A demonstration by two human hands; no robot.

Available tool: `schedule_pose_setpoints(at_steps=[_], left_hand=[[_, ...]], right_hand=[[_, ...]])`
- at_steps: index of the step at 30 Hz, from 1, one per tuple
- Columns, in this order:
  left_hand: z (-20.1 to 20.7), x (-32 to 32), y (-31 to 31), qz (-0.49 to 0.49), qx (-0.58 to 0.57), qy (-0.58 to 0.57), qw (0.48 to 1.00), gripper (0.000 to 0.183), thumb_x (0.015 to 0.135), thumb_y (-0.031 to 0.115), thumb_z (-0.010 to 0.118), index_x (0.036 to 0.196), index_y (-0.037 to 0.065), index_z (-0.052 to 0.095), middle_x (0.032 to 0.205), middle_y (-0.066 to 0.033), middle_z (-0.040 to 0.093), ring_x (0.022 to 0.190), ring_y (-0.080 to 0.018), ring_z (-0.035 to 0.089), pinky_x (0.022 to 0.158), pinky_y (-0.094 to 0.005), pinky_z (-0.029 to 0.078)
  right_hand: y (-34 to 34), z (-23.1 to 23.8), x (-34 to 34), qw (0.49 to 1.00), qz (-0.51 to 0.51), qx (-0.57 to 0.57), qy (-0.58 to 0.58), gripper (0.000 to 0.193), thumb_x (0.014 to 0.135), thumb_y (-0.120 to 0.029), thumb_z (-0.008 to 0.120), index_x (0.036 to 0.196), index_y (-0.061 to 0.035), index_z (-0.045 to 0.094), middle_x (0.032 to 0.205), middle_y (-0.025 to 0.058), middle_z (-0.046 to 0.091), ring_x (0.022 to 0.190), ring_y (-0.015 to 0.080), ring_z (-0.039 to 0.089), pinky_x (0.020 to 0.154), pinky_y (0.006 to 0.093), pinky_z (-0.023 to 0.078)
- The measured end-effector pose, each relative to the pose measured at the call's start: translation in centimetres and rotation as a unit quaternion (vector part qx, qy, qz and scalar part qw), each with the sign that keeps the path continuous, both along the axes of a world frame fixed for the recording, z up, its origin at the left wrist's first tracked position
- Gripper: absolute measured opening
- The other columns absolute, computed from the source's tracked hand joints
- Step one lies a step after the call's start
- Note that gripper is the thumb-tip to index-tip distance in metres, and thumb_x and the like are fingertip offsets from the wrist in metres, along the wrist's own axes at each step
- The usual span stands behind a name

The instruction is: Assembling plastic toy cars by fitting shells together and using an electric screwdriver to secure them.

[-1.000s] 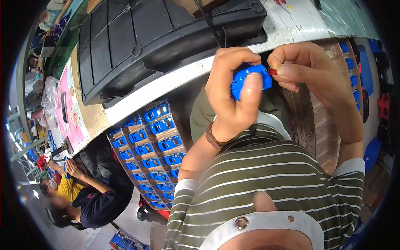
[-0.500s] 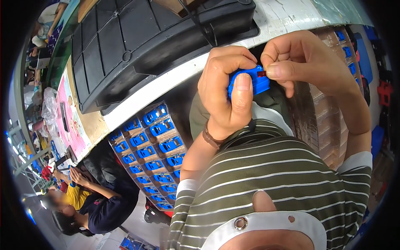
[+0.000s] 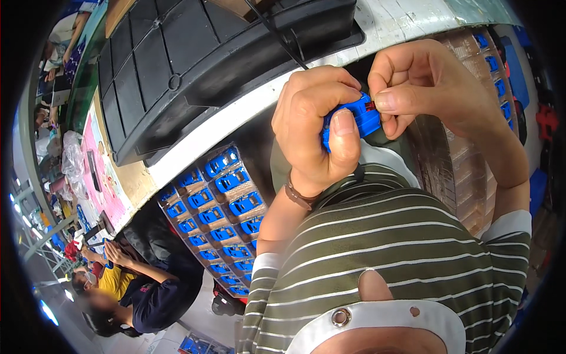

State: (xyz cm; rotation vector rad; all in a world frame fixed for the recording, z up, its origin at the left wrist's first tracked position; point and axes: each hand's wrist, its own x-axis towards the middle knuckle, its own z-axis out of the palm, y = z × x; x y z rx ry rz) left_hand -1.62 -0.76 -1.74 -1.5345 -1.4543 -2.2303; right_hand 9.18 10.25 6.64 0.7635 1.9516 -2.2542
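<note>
Beside hands (image 3: 354,112), blue-part tray (image 3: 221,218)

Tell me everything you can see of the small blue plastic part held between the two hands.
The small blue plastic part looks like glossy moulded plastic, boxy, with ridged faces. A tiny red piece shows at its right end. The left hand wraps it from the left, thumb pressed across its front; the right hand pinches its right end at the red piece. It is held in the air above the striped shirt. Most of it is hidden by fingers.
</note>
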Motion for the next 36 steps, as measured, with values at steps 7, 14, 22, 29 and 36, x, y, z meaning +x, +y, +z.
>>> schedule_pose_setpoints(at_steps=[7,14,22,29,36], left_hand=[[0.5,-0.3,-0.9,-0.027,-0.094,0.068,0.993,0.017,0.084,0.014,0.041,0.088,-0.002,0.048,0.085,-0.0179,0.057,0.074,-0.0197,0.055,0.069,-0.03,0.045],[0.2,0.4,-0.5,-0.065,-0.076,-0.024,0.995,0.019,0.088,0.017,0.039,0.092,-0.001,0.046,0.084,-0.0165,0.056,0.074,-0.0201,0.054,0.07,-0.0309,0.044],[0.3,0.6,0.5,-0.157,0.041,-0.196,0.967,0.024,0.091,0.023,0.046,0.098,0.0,0.046,0.091,-0.0165,0.053,0.082,-0.0223,0.054,0.075,-0.0324,0.044],[0.6,-0.2,0.4,-0.092,-0.002,-0.053,0.994,0.03,0.082,0.024,0.061,0.096,0.0,0.05,0.088,-0.016,0.055,0.085,-0.0246,0.054,0.077,-0.0338,0.043],[-0.3,0.4,0.3,-0.101,0.029,-0.084,0.991,0.045,0.068,0.021,0.077,0.1,0.0,0.051,0.099,-0.016,0.053,0.091,-0.028,0.055,0.079,-0.0376,0.047]], right_hand=[[0.7,0.5,-0.3,0.998,0.038,0.052,-0.015,0.015,0.077,-0.013,0.063,0.076,0.0001,0.055,0.063,0.0059,0.059,0.056,0.0086,0.059,0.054,0.0181,0.049],[0.3,-0.2,0.0,1.0,0.01,0.009,0.009,0.011,0.079,-0.007,0.059,0.079,-0.001,0.051,0.065,0.0047,0.058,0.058,0.0072,0.058,0.056,0.0184,0.047],[-0.6,-2.9,0.9,0.925,-0.051,0.303,0.222,0.039,0.072,-0.005,0.068,0.106,0.0007,0.049,0.099,0.0099,0.056,0.09,0.015,0.057,0.08,0.0245,0.044],[-0.6,-4.7,0.5,0.803,-0.047,0.522,0.284,0.044,0.063,0.004,0.068,0.105,-0.0034,0.054,0.098,0.0114,0.06,0.088,0.0279,0.06,0.073,0.0316,0.049],[-0.6,-7.0,-0.5,0.707,-0.133,0.583,0.376,0.035,0.059,0.007,0.067,0.091,-0.0003,0.059,0.083,0.012,0.062,0.073,0.0273,0.062,0.059,0.0296,0.051]])
